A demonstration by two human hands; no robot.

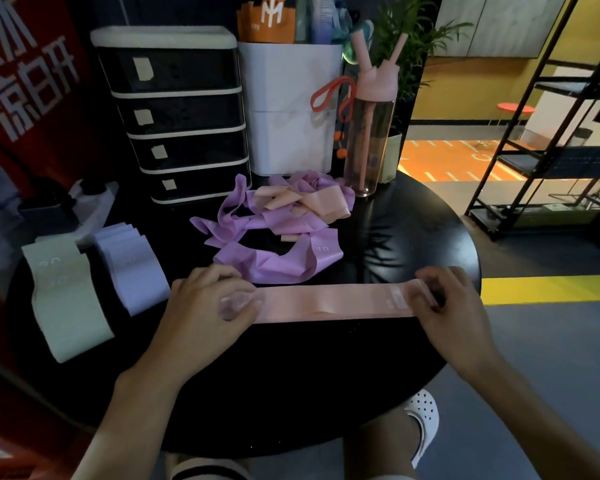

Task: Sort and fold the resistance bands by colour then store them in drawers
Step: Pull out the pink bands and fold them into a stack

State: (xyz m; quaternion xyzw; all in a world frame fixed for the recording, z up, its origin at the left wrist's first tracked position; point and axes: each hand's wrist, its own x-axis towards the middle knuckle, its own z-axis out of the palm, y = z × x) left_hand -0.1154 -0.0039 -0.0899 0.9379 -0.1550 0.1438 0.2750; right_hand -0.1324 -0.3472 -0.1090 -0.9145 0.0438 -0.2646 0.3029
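one pink band (329, 301) lies flat on the near tabletop (291, 375), long axis running left to right; curled fingers (238, 299) of the left hand (205, 308) hold its left end, those of the right hand (445, 306) its right end.

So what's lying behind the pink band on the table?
Behind the pink band sits a loose heap of purple bands with peach bands tangled in. Anything beneath the heap is covered.

Left hand (208, 303) and right hand (451, 306) are left bare, forearms uncovered. A white perforated clog (425, 424) is worn on one foot. A black-striped white cuff (205, 470), possibly a sock, is seen bottom left.
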